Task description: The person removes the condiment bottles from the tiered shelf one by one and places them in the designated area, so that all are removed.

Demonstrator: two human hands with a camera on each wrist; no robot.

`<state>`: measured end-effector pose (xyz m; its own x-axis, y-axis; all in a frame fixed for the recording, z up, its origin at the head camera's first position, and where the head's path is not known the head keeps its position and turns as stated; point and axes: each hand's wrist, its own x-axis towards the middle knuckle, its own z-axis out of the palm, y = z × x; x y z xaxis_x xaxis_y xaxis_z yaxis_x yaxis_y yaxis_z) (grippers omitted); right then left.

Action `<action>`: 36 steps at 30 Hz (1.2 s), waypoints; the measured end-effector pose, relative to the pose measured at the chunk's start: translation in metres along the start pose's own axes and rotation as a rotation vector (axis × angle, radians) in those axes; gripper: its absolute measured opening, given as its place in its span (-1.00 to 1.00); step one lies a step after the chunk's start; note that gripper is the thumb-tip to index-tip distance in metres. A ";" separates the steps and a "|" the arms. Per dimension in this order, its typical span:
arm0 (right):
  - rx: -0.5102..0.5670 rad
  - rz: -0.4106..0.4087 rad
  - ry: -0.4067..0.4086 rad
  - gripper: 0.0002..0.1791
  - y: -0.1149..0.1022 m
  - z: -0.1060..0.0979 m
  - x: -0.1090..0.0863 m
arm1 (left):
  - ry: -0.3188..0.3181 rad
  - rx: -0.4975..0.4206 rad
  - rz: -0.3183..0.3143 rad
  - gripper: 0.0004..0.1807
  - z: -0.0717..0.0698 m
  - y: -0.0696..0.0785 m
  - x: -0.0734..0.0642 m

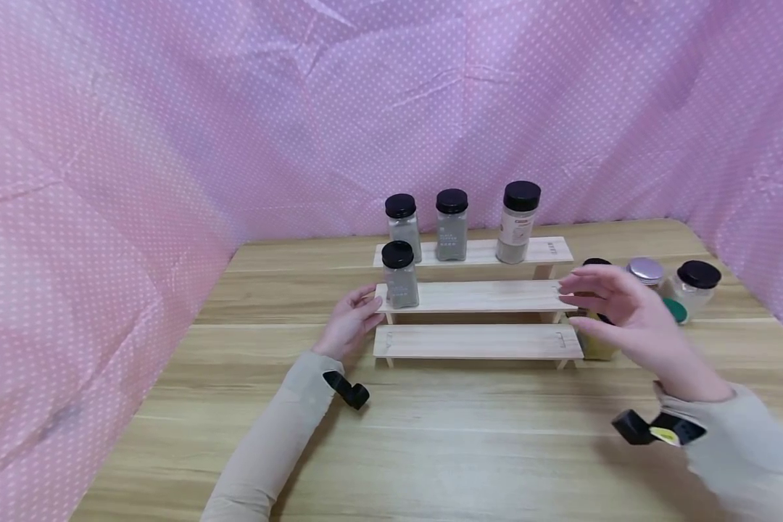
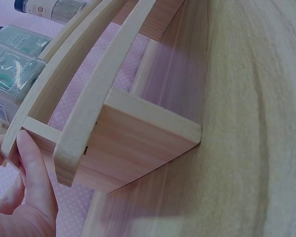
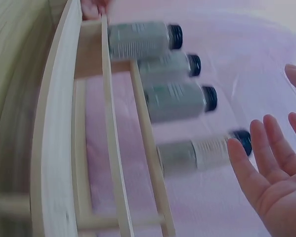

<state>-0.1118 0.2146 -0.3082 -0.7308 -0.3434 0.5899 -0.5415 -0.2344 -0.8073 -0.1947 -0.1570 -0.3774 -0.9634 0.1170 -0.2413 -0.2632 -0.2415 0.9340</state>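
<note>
A three-tier wooden rack [image 1: 473, 341] stands on the table. My left hand [image 1: 348, 321] pinches the left end of its middle shelf between thumb and fingers, seen closely in the left wrist view [image 2: 31, 182]. Just beside that hand, a spice jar [image 1: 401, 286] with a black lid stands upright on the middle shelf. The top shelf [image 1: 483, 251] bears two similar jars [image 1: 452, 235] and a taller labelled seasoning bottle [image 1: 514, 232]. Near the rack's right end my right hand [image 1: 633, 319] hovers, fingers apart and holding nothing; its spread fingers also show in the right wrist view [image 3: 276, 173].
Right of the rack, partly behind my right hand, are several containers: a clear jar with a black lid [image 1: 692, 290], one with a silver lid [image 1: 646, 270], a green lid [image 1: 676, 310] and a yellowish jar [image 1: 597, 344]. A pink dotted cloth [image 1: 365, 109] hangs behind the table.
</note>
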 end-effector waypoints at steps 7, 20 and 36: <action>-0.168 0.120 0.025 -0.38 0.017 0.030 0.023 | 0.010 -0.005 -0.009 -0.46 -0.001 -0.001 0.001; -0.198 0.243 0.088 -0.29 0.066 0.075 0.056 | -0.014 0.007 -0.005 -0.47 -0.004 -0.001 0.003; -0.232 0.377 -0.028 -0.13 0.088 0.102 0.088 | -0.015 0.011 0.002 -0.48 -0.004 -0.003 0.002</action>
<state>-0.1815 0.0709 -0.3285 -0.8852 -0.3914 0.2514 -0.3206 0.1217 -0.9394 -0.1964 -0.1596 -0.3816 -0.9631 0.1308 -0.2351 -0.2602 -0.2309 0.9375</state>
